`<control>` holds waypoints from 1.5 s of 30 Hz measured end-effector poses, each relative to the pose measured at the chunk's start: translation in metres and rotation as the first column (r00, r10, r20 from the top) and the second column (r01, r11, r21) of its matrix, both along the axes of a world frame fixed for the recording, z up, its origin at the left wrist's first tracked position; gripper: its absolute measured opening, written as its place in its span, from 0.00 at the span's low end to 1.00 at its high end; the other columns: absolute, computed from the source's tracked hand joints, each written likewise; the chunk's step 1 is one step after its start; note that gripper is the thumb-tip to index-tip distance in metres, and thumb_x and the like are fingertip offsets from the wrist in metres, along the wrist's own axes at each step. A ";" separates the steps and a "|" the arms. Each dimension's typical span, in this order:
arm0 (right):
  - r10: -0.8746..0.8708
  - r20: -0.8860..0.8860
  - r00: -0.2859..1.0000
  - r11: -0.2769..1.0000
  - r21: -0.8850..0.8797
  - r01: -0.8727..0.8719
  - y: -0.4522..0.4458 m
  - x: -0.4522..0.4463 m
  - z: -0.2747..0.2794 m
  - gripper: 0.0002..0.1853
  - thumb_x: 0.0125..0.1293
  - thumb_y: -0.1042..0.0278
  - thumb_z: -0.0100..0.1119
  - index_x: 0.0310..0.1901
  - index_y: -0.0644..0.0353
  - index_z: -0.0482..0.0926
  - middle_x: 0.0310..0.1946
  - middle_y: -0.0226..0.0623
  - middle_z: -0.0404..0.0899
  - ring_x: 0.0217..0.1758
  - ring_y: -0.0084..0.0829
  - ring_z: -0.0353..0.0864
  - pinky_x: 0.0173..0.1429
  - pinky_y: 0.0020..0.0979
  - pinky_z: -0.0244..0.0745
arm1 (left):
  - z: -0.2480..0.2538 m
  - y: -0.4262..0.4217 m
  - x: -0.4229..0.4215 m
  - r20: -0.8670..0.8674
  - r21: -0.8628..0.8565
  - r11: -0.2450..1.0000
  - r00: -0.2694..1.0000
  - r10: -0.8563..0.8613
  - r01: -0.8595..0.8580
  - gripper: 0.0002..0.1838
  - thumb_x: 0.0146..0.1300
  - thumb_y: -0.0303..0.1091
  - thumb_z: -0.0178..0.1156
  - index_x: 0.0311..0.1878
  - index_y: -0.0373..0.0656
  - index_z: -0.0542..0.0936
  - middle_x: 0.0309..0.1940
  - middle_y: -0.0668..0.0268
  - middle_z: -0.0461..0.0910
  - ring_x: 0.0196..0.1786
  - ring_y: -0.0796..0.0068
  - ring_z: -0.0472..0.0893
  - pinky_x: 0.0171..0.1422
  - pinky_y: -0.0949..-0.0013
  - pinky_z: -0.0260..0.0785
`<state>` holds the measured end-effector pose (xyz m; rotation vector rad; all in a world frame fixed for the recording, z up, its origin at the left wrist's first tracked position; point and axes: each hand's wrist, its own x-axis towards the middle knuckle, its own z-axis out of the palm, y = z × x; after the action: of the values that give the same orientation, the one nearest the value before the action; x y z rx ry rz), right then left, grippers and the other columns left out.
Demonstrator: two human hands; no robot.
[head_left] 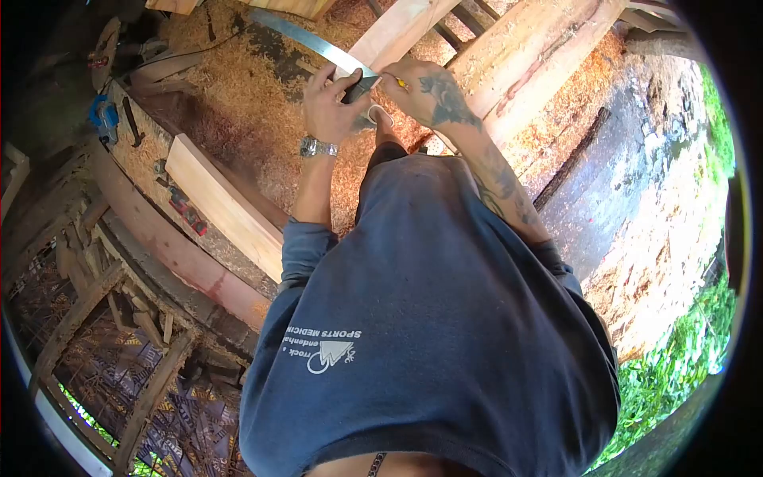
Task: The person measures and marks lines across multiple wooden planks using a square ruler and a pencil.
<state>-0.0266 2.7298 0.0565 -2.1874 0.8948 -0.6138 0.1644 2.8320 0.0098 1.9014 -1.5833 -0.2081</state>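
My left hand [330, 107], with a metal watch at its wrist, is closed around the dark stock of what looks like a try square [318, 46]. Its long shiny blade stretches up and left from my fingers. A pale plank [405, 33] runs away from my hands, and the square lies across its near end. Close beside it, my right hand [421, 94] is pinched on a small yellow pencil [401, 83], its tip near the end of the blade. The fingers of the right hand are partly hidden by its back.
A wide plank [536, 60] lies to the right, another board [226, 203] to the left. A blue power tool [103, 119], a hammer [133, 123] and a red tool [189, 213] rest on the left bench. Wood shavings [230, 87] cover the ground.
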 end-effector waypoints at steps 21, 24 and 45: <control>0.012 -0.030 0.999 0.999 -0.039 -0.014 -0.011 0.035 -0.008 0.15 0.73 0.60 0.58 0.52 0.53 0.90 0.44 0.44 0.91 0.46 0.47 0.90 0.54 0.43 0.85 | -0.001 -0.002 -0.003 -0.024 -0.001 1.000 0.999 0.028 -0.028 0.24 0.45 0.43 0.82 0.46 0.43 0.92 0.58 0.49 0.83 0.60 0.49 0.82 0.66 0.51 0.75; 0.038 -0.252 0.967 0.998 0.049 -0.027 -0.018 0.028 -0.001 0.15 0.73 0.60 0.58 0.53 0.51 0.90 0.45 0.42 0.91 0.47 0.46 0.90 0.53 0.43 0.85 | 0.001 -0.004 -0.001 -0.001 -0.031 0.999 0.999 0.033 -0.033 0.25 0.45 0.43 0.82 0.47 0.42 0.92 0.58 0.48 0.83 0.59 0.48 0.83 0.65 0.50 0.76; -0.160 -0.186 0.969 0.905 0.366 0.219 -0.004 -0.076 -0.035 0.21 0.78 0.52 0.56 0.54 0.60 0.88 0.39 0.58 0.87 0.41 0.51 0.89 0.49 0.46 0.82 | 0.013 -0.031 -0.017 -0.003 0.063 0.998 1.000 -0.030 0.030 0.27 0.47 0.40 0.83 0.55 0.51 0.92 0.57 0.50 0.82 0.57 0.50 0.82 0.65 0.52 0.74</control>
<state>-0.1027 2.7258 0.0214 -1.8208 1.2099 -0.3267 0.1475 2.8006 0.0230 1.9251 -1.6228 -0.2755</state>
